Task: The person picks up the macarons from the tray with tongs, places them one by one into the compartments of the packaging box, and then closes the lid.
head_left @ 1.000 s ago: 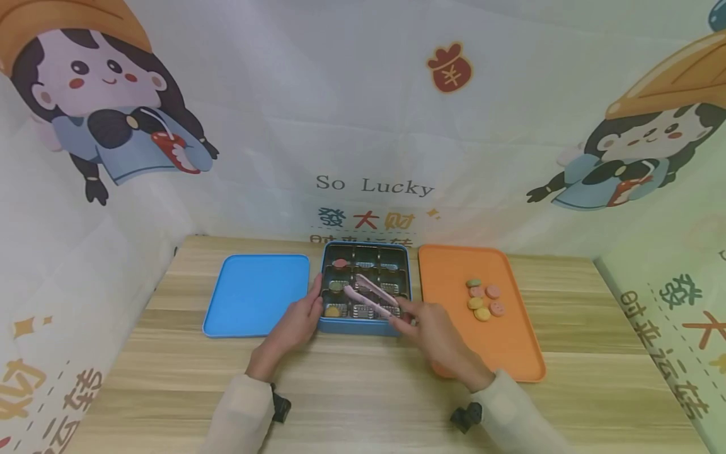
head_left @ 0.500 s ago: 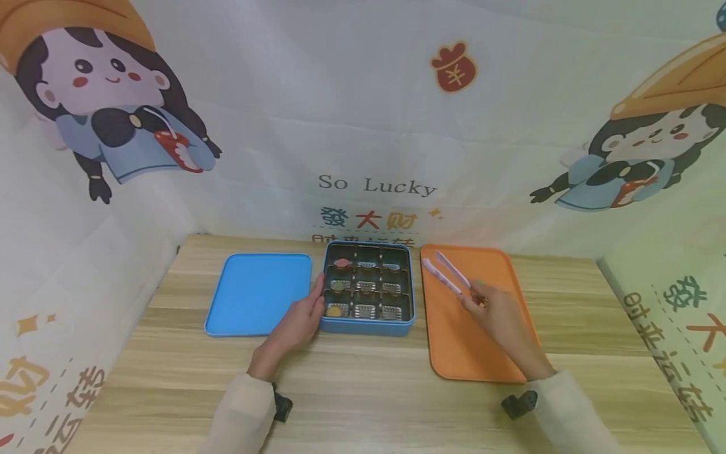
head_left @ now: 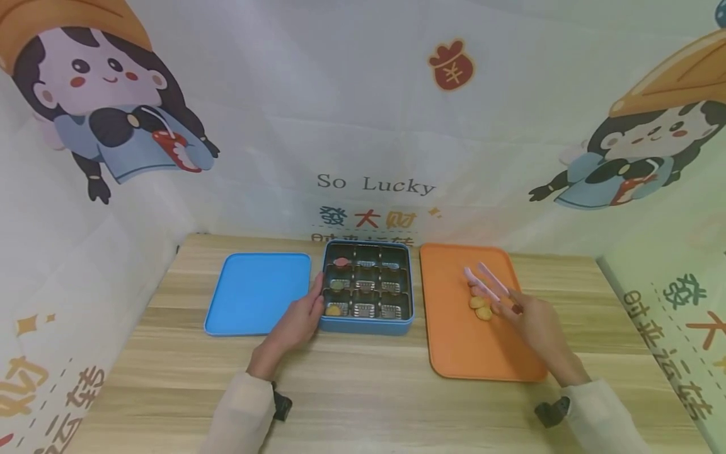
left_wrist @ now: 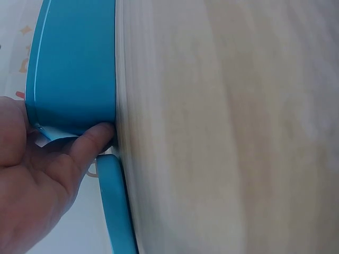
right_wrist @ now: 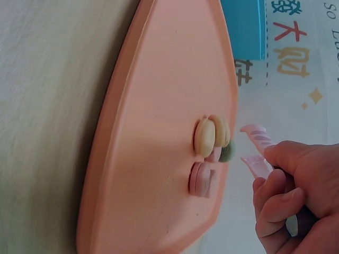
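Observation:
My left hand point(head_left: 297, 321) rests against the left side of a blue box point(head_left: 367, 326), fingers along its wall. The box's dark insert point(head_left: 372, 297) has rows of compartments. Its left column holds a pink macaron point(head_left: 341, 262) at the back, a green one point(head_left: 337, 285) in the middle and a yellow one point(head_left: 333, 311) in front. Over the orange tray point(head_left: 471, 356), my right hand point(head_left: 539, 325) grips pink tongs point(head_left: 482, 287), their tips spread with nothing between them. Below the tongs lie yellow macarons point(right_wrist: 205, 138), pink macarons point(right_wrist: 199, 180) and a green macaron point(right_wrist: 227, 151), partly hidden.
A blue lid point(head_left: 258, 295) lies flat left of the box, close to my left hand. The wooden table point(head_left: 363, 391) ends at a printed cloth backdrop point(head_left: 340, 113) behind the box and tray.
My right hand has moved the tongs from over the box rightward to the orange tray, then down toward the macarons. My left hand has stayed at the box.

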A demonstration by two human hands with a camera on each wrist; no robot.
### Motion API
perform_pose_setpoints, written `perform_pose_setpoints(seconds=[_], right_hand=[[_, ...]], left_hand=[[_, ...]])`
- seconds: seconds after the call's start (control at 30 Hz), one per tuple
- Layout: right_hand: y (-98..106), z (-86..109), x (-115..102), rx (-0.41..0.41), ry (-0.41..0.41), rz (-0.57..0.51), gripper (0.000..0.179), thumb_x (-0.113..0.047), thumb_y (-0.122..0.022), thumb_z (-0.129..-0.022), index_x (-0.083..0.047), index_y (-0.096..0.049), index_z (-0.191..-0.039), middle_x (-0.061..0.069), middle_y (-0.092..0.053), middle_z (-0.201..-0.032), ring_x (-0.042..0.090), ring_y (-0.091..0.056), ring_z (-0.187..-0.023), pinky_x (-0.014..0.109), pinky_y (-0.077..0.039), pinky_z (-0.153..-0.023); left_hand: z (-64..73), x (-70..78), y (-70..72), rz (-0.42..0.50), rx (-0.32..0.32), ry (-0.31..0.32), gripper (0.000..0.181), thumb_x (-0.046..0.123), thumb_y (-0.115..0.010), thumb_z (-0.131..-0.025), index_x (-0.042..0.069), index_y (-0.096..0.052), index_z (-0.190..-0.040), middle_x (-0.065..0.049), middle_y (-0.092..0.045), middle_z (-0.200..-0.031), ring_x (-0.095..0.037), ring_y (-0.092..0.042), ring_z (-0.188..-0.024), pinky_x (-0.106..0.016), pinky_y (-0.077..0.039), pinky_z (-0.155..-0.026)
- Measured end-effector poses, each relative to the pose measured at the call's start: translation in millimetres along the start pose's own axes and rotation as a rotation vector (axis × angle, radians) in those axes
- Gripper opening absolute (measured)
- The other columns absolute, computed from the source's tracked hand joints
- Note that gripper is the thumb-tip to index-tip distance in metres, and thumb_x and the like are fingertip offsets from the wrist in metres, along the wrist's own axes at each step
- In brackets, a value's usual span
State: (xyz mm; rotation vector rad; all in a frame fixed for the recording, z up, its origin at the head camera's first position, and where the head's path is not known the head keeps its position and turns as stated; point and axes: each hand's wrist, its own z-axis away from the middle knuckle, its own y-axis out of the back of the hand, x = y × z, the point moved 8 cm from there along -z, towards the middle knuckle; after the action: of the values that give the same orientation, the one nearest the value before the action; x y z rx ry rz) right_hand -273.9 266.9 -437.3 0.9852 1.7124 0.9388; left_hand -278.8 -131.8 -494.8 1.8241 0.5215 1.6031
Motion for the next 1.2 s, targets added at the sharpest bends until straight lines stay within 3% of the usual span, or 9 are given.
perform_pose_setpoints(seconds=[0.13, 0.33, 0.5, 0.63, 0.7, 0.87, 0.93, 1.03, 1.2], right_hand=[[0.5, 1.9, 5.4, -0.036, -0.036, 0.015, 0.04, -0.021, -0.065, -0.082, 0.01, -0.061, -0.107, 0.002, -0.052, -0.055, 0.012, -0.039, -0.045, 0.024, -0.031, -0.039], [-1.3, 4.2, 7.3, -0.021, -0.012, 0.025, 0.02, -0.02, -0.065, -0.082, -0.001, -0.062, -0.076, -0.003, -0.043, -0.049, 0.012, -0.035, -0.044, 0.025, -0.028, -0.039], [-3.5, 5.6, 5.5, 0.001, 0.02, 0.02, 0.028, -0.017, -0.065, -0.082, -0.008, -0.047, -0.062, -0.007, -0.031, -0.048, 0.01, -0.03, -0.044, 0.022, -0.023, -0.039], [-5.5, 4.3, 1.7, -0.009, 0.025, 0.006, 0.025, -0.019, -0.065, -0.082, -0.007, -0.05, -0.065, -0.006, -0.029, -0.047, 0.01, -0.028, -0.043, 0.022, -0.022, -0.04], [-5.7, 2.6, -0.3, -0.017, 0.015, -0.004, 0.018, -0.02, -0.065, -0.082, -0.003, -0.061, -0.076, -0.003, -0.04, -0.048, 0.011, -0.033, -0.045, 0.023, -0.025, -0.04], [-6.3, -1.9, -8.5, -0.015, 0.002, -0.041, 0.028, -0.018, -0.064, -0.083, 0.004, -0.066, -0.1, 0.008, -0.059, -0.059, 0.013, -0.042, -0.047, 0.024, -0.031, -0.04], [-7.8, -3.9, -13.7, -0.009, 0.012, -0.054, 0.026, -0.016, -0.064, -0.083, 0.003, -0.066, -0.099, 0.01, -0.06, -0.059, 0.013, -0.042, -0.046, 0.023, -0.03, -0.039], [-10.2, -7.9, -23.0, 0.002, 0.034, -0.074, 0.02, -0.015, -0.065, -0.083, 0.002, -0.067, -0.094, 0.007, -0.059, -0.057, 0.01, -0.039, -0.046, 0.02, -0.028, -0.038], [-14.4, -16.3, -40.8, 0.022, 0.076, -0.074, 0.015, -0.015, -0.065, -0.082, -0.009, -0.057, -0.071, -0.005, -0.039, -0.049, 0.006, -0.027, -0.043, 0.019, -0.021, -0.038]], left_hand=[[0.3, 0.4, -0.4, 0.006, -0.012, 0.006, 0.052, 0.023, -0.032, -0.098, 0.012, -0.012, -0.145, -0.014, -0.033, -0.139, -0.023, -0.05, -0.11, -0.043, -0.04, -0.096], [-0.1, 0.2, -0.7, 0.006, -0.013, 0.011, 0.052, 0.024, -0.031, -0.098, 0.012, -0.012, -0.145, -0.014, -0.033, -0.14, -0.023, -0.051, -0.107, -0.044, -0.039, -0.096], [-0.1, 1.1, -1.0, 0.001, -0.01, 0.006, 0.052, 0.023, -0.031, -0.098, 0.012, -0.012, -0.145, -0.015, -0.034, -0.139, -0.023, -0.051, -0.109, -0.044, -0.04, -0.095], [0.4, 2.7, 0.1, 0.004, -0.006, 0.001, 0.052, 0.022, -0.032, -0.098, 0.011, -0.012, -0.145, -0.015, -0.034, -0.139, -0.026, -0.048, -0.114, -0.044, -0.039, -0.096], [0.7, 3.9, 1.0, 0.005, -0.003, -0.005, 0.052, 0.021, -0.032, -0.098, 0.01, -0.012, -0.145, -0.016, -0.034, -0.139, -0.028, -0.046, -0.117, -0.044, -0.038, -0.097], [0.7, 3.7, 1.3, 0.001, -0.004, 0.0, 0.052, 0.021, -0.032, -0.098, 0.009, -0.013, -0.145, -0.016, -0.034, -0.139, -0.026, -0.052, -0.108, -0.044, -0.04, -0.095], [0.7, 2.6, 0.6, -0.002, -0.01, 0.009, 0.052, 0.022, -0.031, -0.098, 0.01, -0.013, -0.145, -0.016, -0.034, -0.139, -0.024, -0.054, -0.098, -0.044, -0.042, -0.092], [1.0, 2.4, 1.0, 0.0, -0.012, 0.018, 0.052, 0.023, -0.031, -0.098, 0.01, -0.013, -0.145, -0.015, -0.034, -0.139, -0.027, -0.053, -0.107, -0.044, -0.041, -0.094], [0.6, 1.8, 0.3, 0.005, -0.012, 0.018, 0.052, 0.023, -0.03, -0.098, 0.011, -0.012, -0.145, -0.015, -0.032, -0.14, -0.027, -0.052, -0.108, -0.044, -0.04, -0.095]])
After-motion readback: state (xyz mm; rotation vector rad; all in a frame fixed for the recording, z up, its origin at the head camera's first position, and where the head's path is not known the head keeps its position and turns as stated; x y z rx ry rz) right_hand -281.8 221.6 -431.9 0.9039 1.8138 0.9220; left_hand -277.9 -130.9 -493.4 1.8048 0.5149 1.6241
